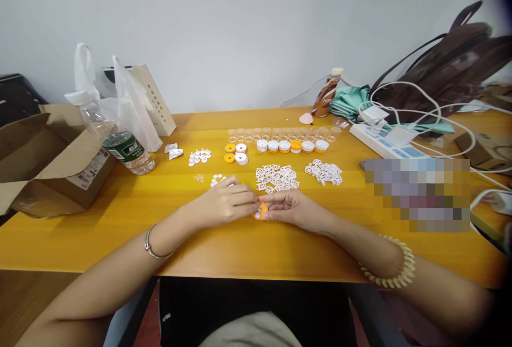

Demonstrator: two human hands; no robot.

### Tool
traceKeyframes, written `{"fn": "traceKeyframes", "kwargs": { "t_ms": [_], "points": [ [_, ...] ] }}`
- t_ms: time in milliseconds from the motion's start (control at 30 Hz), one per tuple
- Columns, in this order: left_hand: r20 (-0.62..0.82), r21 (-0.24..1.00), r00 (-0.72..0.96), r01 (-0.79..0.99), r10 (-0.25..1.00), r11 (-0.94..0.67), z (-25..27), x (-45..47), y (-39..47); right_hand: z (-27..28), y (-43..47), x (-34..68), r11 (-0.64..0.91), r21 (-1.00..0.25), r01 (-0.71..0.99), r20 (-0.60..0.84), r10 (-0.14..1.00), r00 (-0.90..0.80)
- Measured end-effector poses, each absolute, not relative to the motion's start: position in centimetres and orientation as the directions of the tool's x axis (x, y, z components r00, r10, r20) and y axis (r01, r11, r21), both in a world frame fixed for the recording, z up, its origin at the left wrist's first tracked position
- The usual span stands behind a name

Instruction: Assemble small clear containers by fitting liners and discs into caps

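Note:
Over the front middle of the table, a small orange round part (264, 209) with white pieces inside it is held between my hands. My right hand (290, 207) grips its right side between thumb and fingers. From the left, my left hand (228, 201) has its fingers curled together against the part's left edge, partly covering it. Just beyond my hands lie a pile of white openwork plastic pieces (277, 177) and some white round pieces (217, 179), partly hidden by my left hand. Tiny rings (199, 178) are scattered farther left.
Behind are orange and white discs (241, 158), a row of assembled round parts (284, 147), clear cups (277, 134), white stemmed pieces (199, 157) and another white pile (324, 171). A water bottle (127, 147) and open carton (60, 176) stand left; a power strip (386, 142) with cables lies right.

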State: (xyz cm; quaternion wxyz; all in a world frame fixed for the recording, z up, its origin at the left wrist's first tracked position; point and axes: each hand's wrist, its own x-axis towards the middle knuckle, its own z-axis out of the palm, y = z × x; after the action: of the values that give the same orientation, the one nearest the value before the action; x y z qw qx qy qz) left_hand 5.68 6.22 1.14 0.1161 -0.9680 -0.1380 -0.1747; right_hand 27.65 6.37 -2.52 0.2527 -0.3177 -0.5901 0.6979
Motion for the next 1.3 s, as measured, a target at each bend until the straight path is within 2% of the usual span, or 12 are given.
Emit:
{"fn": "traceKeyframes", "kwargs": {
  "t_ms": [233,433,567,633,800,900,1100,1300],
  "points": [
    [0.297,-0.017,0.897,0.349,0.329,-0.937,1.5,5.5,6.1,-2.6,6.3,27.9,-0.158,-0.987,0.015,-0.125,0.718,-0.685],
    [0.212,-0.050,0.918,0.352,0.334,-0.935,1.9,5.3,6.0,-2.5,6.1,28.2,-0.221,-0.975,-0.010,-0.155,0.713,-0.684],
    [0.210,-0.077,0.924,0.341,0.319,-0.937,2.0,5.4,5.9,-2.7,6.1,28.1,-0.217,-0.976,-0.010,-0.154,0.726,-0.670],
    [0.231,-0.027,0.915,0.346,0.330,-0.938,2.0,5.3,6.0,-2.7,6.1,28.0,-0.198,-0.980,0.001,-0.149,0.735,-0.661],
    [0.383,0.285,0.826,0.320,0.413,-0.904,1.4,5.4,6.4,-2.1,6.1,27.9,-0.100,-0.994,0.043,-0.104,0.753,-0.649],
    [0.445,0.394,0.749,0.328,0.491,-0.858,1.1,5.5,6.5,-1.8,6.2,27.9,-0.041,-0.997,0.059,-0.069,0.780,-0.622],
    [0.453,0.357,0.700,0.424,0.552,-0.832,0.6,6.2,6.1,-1.7,6.5,27.9,0.029,-0.998,0.063,-0.008,0.848,-0.529],
    [0.490,0.388,0.542,0.566,0.683,-0.727,-0.2,7.3,5.4,-2.1,6.3,27.4,0.040,-0.999,0.002,0.034,0.874,-0.485]
  ]
}}
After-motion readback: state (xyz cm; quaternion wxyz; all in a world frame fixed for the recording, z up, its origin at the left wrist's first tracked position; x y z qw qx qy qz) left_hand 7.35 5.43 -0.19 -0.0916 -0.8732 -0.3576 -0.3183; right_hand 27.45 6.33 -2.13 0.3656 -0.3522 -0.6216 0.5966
